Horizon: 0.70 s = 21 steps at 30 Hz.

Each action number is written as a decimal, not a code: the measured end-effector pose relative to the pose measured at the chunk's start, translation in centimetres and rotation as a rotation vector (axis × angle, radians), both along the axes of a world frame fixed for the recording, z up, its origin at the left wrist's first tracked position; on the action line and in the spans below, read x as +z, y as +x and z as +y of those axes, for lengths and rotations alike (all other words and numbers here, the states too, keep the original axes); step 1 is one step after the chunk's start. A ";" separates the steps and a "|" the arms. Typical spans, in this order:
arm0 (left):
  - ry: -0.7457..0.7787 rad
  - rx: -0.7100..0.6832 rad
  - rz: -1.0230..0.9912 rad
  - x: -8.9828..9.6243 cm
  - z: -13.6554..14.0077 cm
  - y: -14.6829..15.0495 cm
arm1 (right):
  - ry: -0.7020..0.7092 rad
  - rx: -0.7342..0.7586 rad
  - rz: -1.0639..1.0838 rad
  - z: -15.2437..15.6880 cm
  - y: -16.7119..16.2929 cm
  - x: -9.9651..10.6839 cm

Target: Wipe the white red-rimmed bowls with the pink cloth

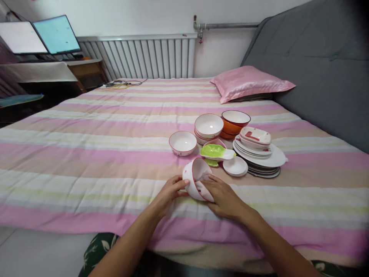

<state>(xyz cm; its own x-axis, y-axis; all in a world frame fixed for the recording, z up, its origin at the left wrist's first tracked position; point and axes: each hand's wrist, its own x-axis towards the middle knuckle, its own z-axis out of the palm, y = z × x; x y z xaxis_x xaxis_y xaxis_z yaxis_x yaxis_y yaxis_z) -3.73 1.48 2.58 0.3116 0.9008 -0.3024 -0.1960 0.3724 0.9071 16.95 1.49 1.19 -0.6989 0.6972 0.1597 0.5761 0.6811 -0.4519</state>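
On the striped bedspread [86,165], the left hand [172,191] comes first, its thumb and fingers pinching the outer wall of a tilted white bowl [189,184]. Just beyond that hand, farther from the person, a separate red-rimmed bowl [183,143] stands upright. The tilted bowl lies between the two hands, touching both, with its opening turned toward the right one. Some whitish material, perhaps a cloth, shows inside by the fingers, too unclear to name. The right hand [226,195] reaches over the rim, fingers extended into the opening; how tightly they press I cannot tell. Beyond the held bowl are a stack of bowls [209,126] and a green dish [212,151], then a small white saucer [235,166] and, farthest right, stacked plates [277,157].
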 end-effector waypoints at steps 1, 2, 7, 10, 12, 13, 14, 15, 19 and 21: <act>-0.010 0.021 -0.001 -0.1 0.0 0.0 | -0.002 -0.014 0.004 0.0 -0.1 -0.1; -0.019 0.044 -0.005 -0.1 0.1 0.0 | -0.006 -0.038 0.002 -0.1 -0.2 -0.3; -0.010 0.117 -0.010 -0.2 -0.1 0.3 | -0.124 -0.305 0.042 -1.3 -1.9 0.0; 0.019 0.125 -0.004 -0.2 -0.3 0.4 | -0.260 -0.429 0.189 -2.1 -2.8 0.7; 0.031 0.126 0.002 -0.1 -0.5 0.4 | -0.318 -0.424 0.247 -2.5 -3.2 1.1; 0.032 0.125 0.001 -0.1 -0.5 0.4 | -0.331 -0.395 0.247 -2.7 -3.3 1.3; 0.027 0.121 -0.002 -0.1 -0.5 0.3 | -0.332 -0.352 0.231 -2.8 -3.3 1.4; 0.021 0.117 -0.006 -0.2 -0.5 0.3 | -0.323 -0.301 0.201 -2.8 -3.3 1.4; 0.009 0.095 -0.032 -0.3 -0.3 0.1 | -0.216 -0.131 0.047 -2.6 -2.9 1.3; 0.008 0.097 -0.027 -0.3 -0.2 0.1 | -0.141 -0.097 -0.022 -2.3 -2.6 0.9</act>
